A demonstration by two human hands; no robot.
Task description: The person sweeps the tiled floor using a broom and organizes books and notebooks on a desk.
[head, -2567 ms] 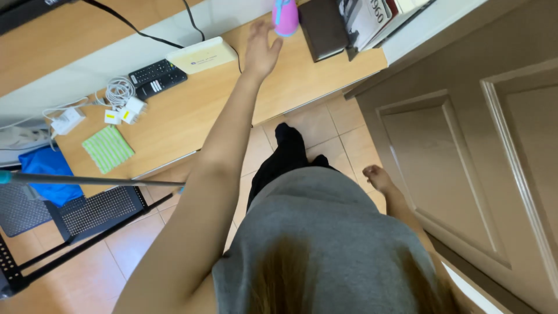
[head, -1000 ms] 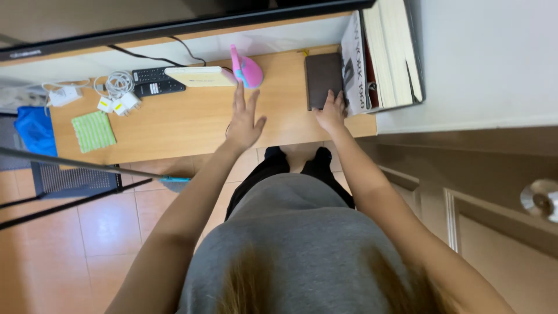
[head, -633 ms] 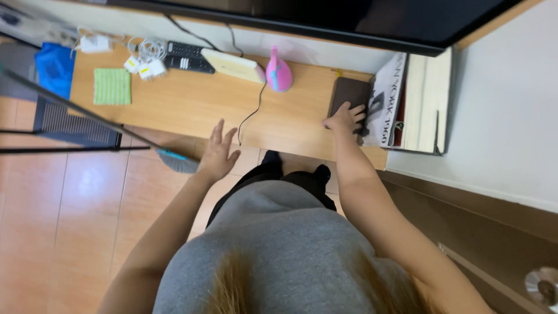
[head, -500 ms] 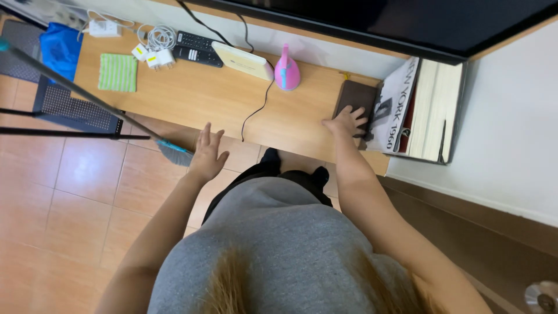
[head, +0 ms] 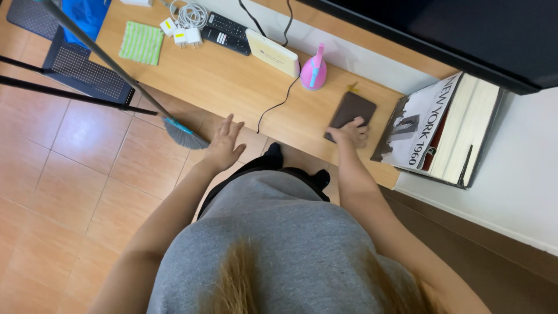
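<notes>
Wooden desk (head: 232,87) | stack of books (head: 447,131) at its right end | right hand (head: 351,132), fingers closing on dark wallet (head: 350,110) near desk's front edge, grip unclear | left hand (head: 224,142) open, empty, beside broom head (head: 185,135) | pink spray bottle (head: 314,70) and black cord (head: 279,104) close: a sweeping lift may snag the cord or tip the bottle.

Right hand (head: 350,131) rests on, perhaps grips, a dark wallet (head: 350,109); left hand (head: 224,143) hovers open.
</notes>
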